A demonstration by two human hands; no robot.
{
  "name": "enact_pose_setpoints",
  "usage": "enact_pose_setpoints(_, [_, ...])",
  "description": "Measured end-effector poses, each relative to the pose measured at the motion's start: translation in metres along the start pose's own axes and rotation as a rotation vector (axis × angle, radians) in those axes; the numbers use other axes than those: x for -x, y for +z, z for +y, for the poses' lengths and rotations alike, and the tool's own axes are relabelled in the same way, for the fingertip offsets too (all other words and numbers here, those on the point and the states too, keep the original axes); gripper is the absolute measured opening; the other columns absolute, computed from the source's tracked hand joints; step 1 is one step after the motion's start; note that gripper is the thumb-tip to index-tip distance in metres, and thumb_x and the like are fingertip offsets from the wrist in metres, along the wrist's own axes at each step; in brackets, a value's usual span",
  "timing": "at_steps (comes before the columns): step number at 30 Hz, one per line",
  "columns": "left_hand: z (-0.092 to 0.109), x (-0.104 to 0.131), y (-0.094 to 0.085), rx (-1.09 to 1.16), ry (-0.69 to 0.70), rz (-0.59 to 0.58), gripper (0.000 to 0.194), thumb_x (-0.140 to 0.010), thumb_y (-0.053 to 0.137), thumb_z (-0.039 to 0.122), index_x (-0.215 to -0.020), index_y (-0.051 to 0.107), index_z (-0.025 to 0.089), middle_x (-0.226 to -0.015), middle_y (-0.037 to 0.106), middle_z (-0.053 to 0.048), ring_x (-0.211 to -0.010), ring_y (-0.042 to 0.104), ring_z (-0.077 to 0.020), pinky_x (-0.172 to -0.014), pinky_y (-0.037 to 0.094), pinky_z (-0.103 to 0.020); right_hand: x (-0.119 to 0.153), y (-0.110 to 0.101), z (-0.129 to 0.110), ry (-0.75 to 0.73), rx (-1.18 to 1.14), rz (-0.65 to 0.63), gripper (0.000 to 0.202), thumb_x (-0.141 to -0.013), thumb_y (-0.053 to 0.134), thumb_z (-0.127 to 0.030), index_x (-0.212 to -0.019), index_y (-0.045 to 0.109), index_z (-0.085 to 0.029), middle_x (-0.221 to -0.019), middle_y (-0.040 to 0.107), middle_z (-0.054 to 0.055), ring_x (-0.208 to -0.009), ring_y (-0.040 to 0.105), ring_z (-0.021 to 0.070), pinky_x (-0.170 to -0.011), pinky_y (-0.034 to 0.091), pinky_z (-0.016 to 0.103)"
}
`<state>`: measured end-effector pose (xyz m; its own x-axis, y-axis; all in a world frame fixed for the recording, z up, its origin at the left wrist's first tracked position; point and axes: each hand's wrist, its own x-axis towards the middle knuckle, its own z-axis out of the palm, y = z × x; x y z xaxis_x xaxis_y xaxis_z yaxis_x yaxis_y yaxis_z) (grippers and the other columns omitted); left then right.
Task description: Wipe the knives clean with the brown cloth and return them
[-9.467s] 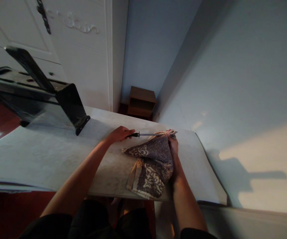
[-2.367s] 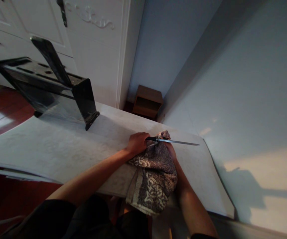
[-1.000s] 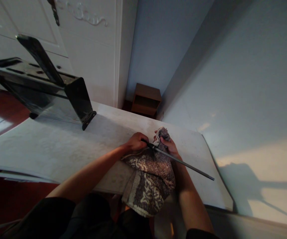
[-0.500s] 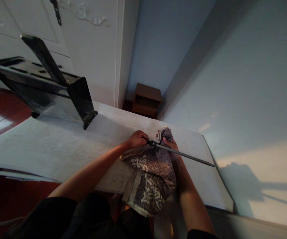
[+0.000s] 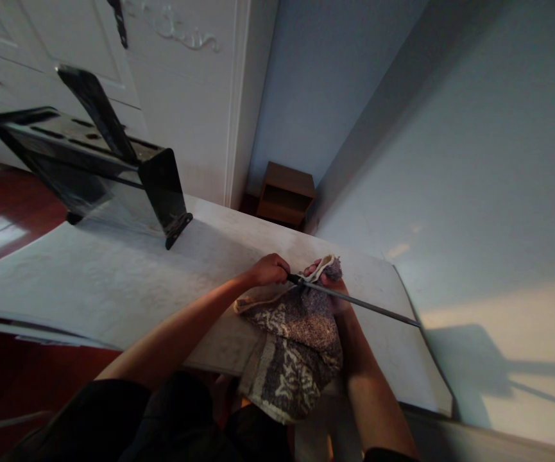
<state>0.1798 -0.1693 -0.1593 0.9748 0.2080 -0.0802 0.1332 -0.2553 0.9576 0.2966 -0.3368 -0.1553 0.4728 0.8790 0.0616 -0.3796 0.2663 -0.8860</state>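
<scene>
A long, thin dark rod (image 5: 364,302) with a black handle lies slanted above the white table, its far tip toward the right edge. My left hand (image 5: 270,269) is closed round the black handle. A grey-brown patterned towel (image 5: 301,346) hangs over the table's front edge. Its upper end is bunched in my right hand (image 5: 329,280), whose fingers are closed on the cloth beside the rod. Part of the towel touches the rod near the handle.
On the left of the white table (image 5: 162,276) stands a black knife-block-like holder (image 5: 113,173) with slots and one black handle rising out. A small brown cabinet (image 5: 285,192) stands behind the table. White cupboards (image 5: 185,102) are at the back left, a wall (image 5: 474,192) at right.
My right hand and the towel's bunched top have shifted slightly right and down along the rod. The view has moved a little, so the holder appears further right.
</scene>
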Motion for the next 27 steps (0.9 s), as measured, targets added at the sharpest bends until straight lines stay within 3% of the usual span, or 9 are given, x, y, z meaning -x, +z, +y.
enact_pose_setpoints(6, [-0.002, 0.0, 0.0, 0.102, -0.038, 0.013, 0.014, -0.048, 0.043, 0.02, -0.049, 0.056, 0.014, -0.04, 0.039, 0.001, -0.043, 0.032, -0.0102, -0.044, 0.019, -0.025, -0.005, 0.0, -0.003, 0.063, 0.227, 0.064, 0.025, -0.06, 0.084, -0.031, -0.078, 0.07, -0.022, -0.085, 0.07, 0.002, -0.077, 0.063, 0.0196, -0.075, 0.052, 0.032])
enact_pose_setpoints(13, [-0.005, -0.001, -0.001, 0.199, -0.046, -0.015, 0.015, -0.047, 0.043, 0.019, -0.049, 0.056, 0.014, -0.04, 0.037, 0.002, -0.042, 0.028, -0.0086, -0.044, 0.013, -0.026, -0.007, -0.003, 0.001, 0.088, 0.425, 0.064, 0.03, -0.056, 0.086, -0.031, -0.079, 0.071, -0.02, -0.079, 0.069, 0.0, -0.073, 0.062, 0.016, -0.071, 0.048, 0.027])
enact_pose_setpoints(17, [-0.004, -0.001, -0.001, 0.235, -0.068, -0.003, 0.015, -0.047, 0.043, 0.02, -0.05, 0.056, 0.014, -0.04, 0.036, 0.003, -0.041, 0.026, -0.0079, -0.044, 0.012, -0.025, -0.009, -0.002, 0.007, 0.152, 0.386, 0.181, 0.038, -0.054, 0.087, -0.032, -0.086, 0.071, -0.02, -0.08, 0.07, -0.001, -0.073, 0.062, 0.0174, -0.072, 0.049, 0.029])
enact_pose_setpoints(21, [-0.002, -0.001, 0.0, 0.308, -0.065, 0.037, 0.015, -0.047, 0.043, 0.019, -0.051, 0.057, 0.014, -0.041, 0.038, 0.002, -0.043, 0.029, -0.0082, -0.045, 0.014, -0.024, -0.013, -0.001, 0.007, 0.139, 0.324, 0.284, 0.035, -0.06, 0.082, -0.038, -0.087, 0.071, -0.02, -0.083, 0.072, 0.002, -0.08, 0.065, 0.0229, -0.077, 0.052, 0.035])
enact_pose_setpoints(27, [0.002, 0.003, 0.0, 0.334, -0.058, 0.136, 0.012, -0.05, 0.046, 0.019, -0.055, 0.056, 0.014, -0.043, 0.037, 0.004, -0.044, 0.029, -0.0081, -0.046, 0.016, -0.024, -0.023, -0.019, 0.011, 0.097, 0.365, 0.437, 0.042, -0.06, 0.079, -0.043, -0.095, 0.07, -0.021, -0.092, 0.073, 0.003, -0.098, 0.065, 0.027, -0.089, 0.051, 0.039])
